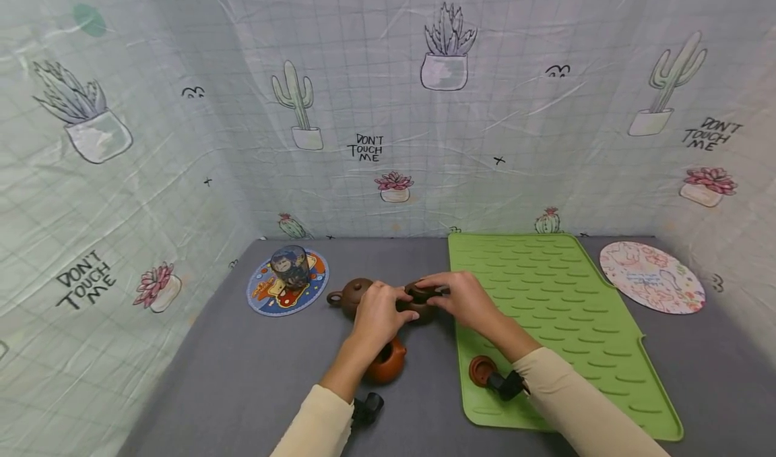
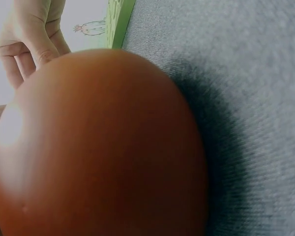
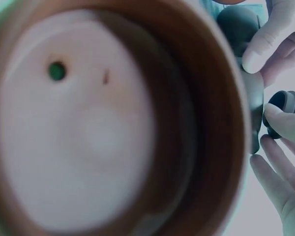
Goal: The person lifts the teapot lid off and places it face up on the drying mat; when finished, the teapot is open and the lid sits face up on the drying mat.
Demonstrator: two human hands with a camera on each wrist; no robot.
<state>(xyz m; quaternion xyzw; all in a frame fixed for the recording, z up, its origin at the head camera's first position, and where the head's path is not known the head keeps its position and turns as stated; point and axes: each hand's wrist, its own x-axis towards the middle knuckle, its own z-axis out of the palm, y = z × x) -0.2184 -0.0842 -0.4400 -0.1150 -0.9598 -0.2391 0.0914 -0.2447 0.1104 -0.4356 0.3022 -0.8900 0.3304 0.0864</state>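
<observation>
Through the remote head view I read "DON'T TOUCH ME" at left, far and right on the backdrop cloth point(image 1: 485, 133); blue script on the pale round mat point(image 1: 655, 278) at right is too small for me. The right hand point(image 1: 463, 300) pinches a dark lid point(image 1: 417, 291) just above a dark teapot point(image 1: 423, 314); the left hand point(image 1: 377, 310) grips that teapot's left side; an orange teapot point(image 1: 386, 371) stands nearer, partly behind the left wrist.

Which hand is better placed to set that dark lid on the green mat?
Probably the right hand: it pinches the dark lid and is nearer the green mat, while the left hand holds the dark teapot.
</observation>
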